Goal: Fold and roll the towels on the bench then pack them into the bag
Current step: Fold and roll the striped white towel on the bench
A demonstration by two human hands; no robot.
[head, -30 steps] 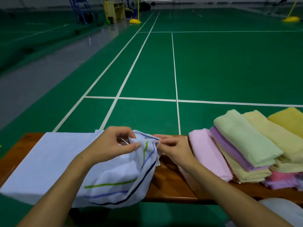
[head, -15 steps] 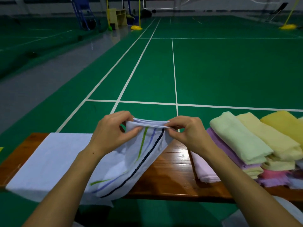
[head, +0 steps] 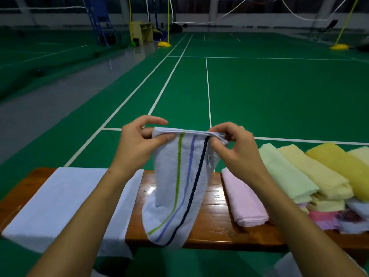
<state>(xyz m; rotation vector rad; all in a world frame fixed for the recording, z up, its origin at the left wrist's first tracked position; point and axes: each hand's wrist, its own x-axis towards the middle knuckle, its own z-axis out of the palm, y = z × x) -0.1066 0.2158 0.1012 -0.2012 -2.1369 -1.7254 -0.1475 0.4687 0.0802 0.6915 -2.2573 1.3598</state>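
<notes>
Left hand [head: 137, 143]: we see its fingers [head: 165, 137] clamped on the left top corner of the striped towel [head: 179, 188].
Right hand [head: 238, 148]: fingers [head: 216, 144] clamped on the right top corner.
Striped towel: white with green, blue and dark stripes; we note it hanging from both sets of fingers, top edge stretched between them, lower end draped on the surface [head: 211, 222] below.
White towel [head: 65, 204]: flat on the surface, below and left of the left fingers.
Pink towel [head: 242, 198]: folded, below the right fingers.
Towel pile [head: 311, 174]: green, yellow, further right.
</notes>
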